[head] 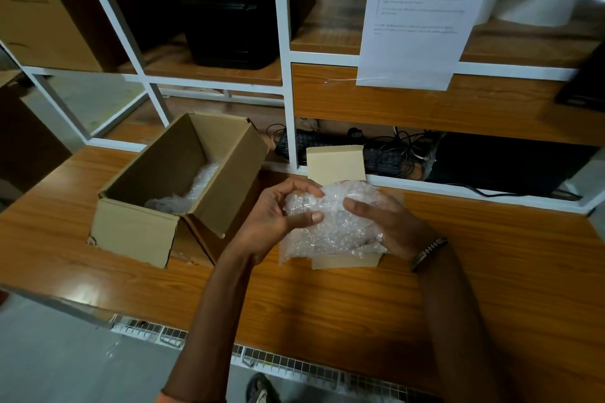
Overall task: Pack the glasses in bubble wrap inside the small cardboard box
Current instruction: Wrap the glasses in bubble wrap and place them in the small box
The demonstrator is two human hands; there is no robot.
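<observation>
Here our left hand [281, 209] and right hand [386, 222] clasp the crinkly clear bubble-wrap bundle [330, 226] together (contents unclear), holding its folds closed beside the open brown cardboard box [229, 173].

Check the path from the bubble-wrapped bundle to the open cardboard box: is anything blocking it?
Nothing visible blocks it. Both hands hold the bubble-wrap bundle right of the cardboard box, whose top is open. Some bubble wrap already lies inside, leaving room.

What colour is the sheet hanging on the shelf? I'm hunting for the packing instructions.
White with dark printed text, the hanging sheet; head view.
</observation>
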